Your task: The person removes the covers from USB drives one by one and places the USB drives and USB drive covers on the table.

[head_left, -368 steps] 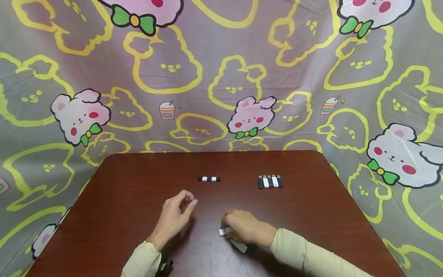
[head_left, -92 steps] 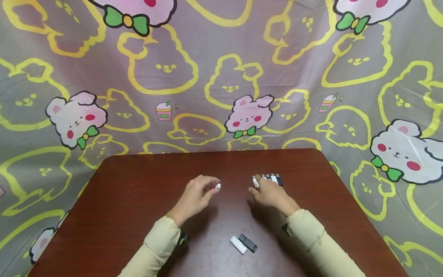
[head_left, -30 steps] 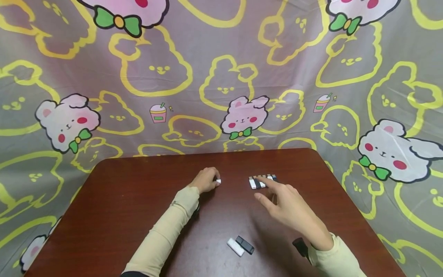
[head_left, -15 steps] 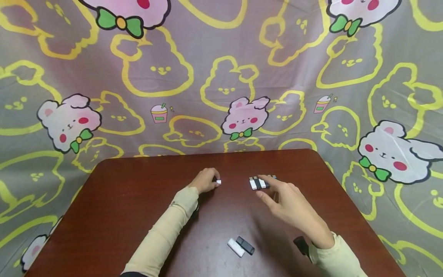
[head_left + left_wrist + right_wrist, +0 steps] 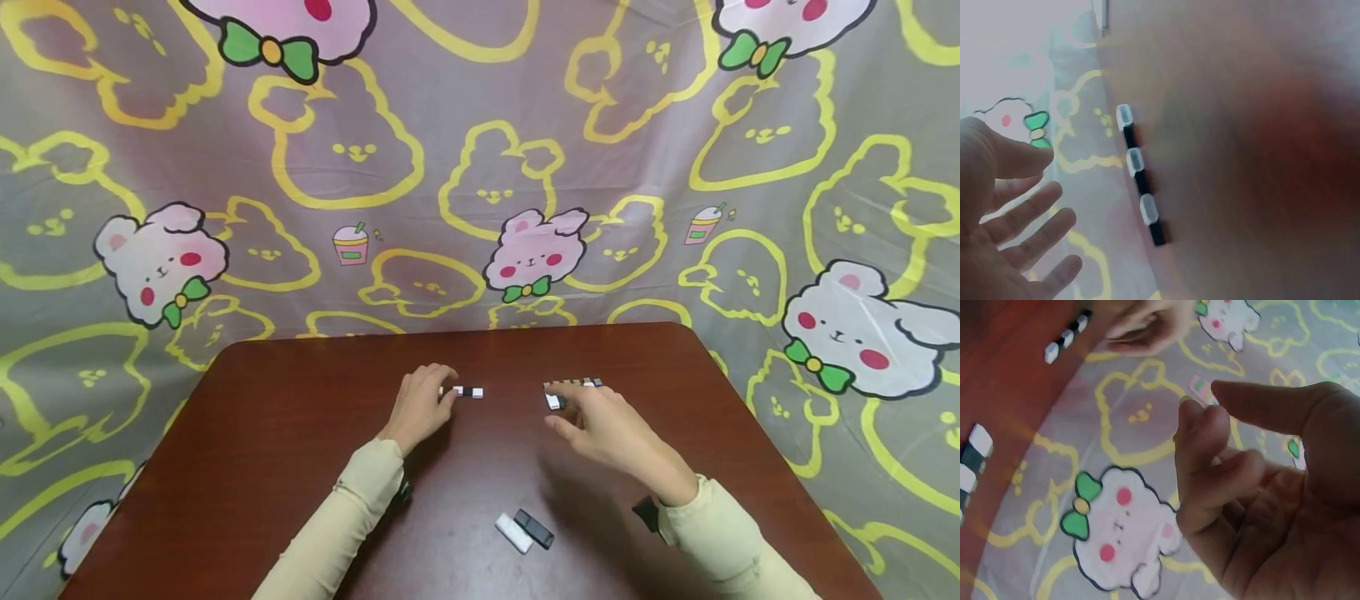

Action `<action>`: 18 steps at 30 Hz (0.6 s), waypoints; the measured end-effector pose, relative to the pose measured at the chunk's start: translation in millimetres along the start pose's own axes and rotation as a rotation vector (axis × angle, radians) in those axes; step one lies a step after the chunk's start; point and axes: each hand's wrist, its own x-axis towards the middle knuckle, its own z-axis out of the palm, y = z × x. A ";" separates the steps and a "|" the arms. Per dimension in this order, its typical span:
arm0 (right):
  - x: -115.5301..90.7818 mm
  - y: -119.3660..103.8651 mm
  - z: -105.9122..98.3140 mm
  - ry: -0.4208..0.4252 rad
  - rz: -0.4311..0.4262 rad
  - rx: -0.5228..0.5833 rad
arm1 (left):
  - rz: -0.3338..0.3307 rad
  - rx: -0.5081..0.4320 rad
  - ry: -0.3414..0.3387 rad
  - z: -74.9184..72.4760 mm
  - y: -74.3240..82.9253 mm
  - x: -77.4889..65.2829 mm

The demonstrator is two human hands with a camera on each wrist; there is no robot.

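My left hand point(image 5: 422, 408) hovers just left of a row of small black and white USB drive caps point(image 5: 477, 392), its fingers spread and holding nothing. In the left wrist view the caps point(image 5: 1135, 161) alternate white and black, end to end. My right hand point(image 5: 611, 425) is held over the near side of a row of uncapped USB flash drives point(image 5: 553, 402) and partly hides them. Its fingers are loosely bent, with nothing between them. The drives point(image 5: 967, 478) lie side by side at the left edge of the right wrist view, metal plugs toward the back.
Closer to me on the brown table point(image 5: 262, 467), a white USB flash drive point(image 5: 513, 533) and a black one point(image 5: 535, 528) lie side by side, both with no plug showing. A patterned curtain point(image 5: 427, 208) hangs behind the table's back edge.
My left hand has let go of the caps and drawn back to the left, uncovering the row. Since the oldest frame, both rows have grown. My right hand has shifted slightly left over the drives.
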 end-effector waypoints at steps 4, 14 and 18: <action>8.4 2.0 9.5 -0.102 -0.103 -0.041 | 0.004 -0.034 0.076 -16.1 2.2 -22.4; 15.1 19.0 46.1 -0.525 -0.271 -0.138 | -0.055 -0.165 -0.027 -38.1 11.2 -80.7; 12.1 22.9 61.2 -0.608 -0.279 -0.189 | -0.095 -0.216 -0.059 -42.0 9.8 -96.1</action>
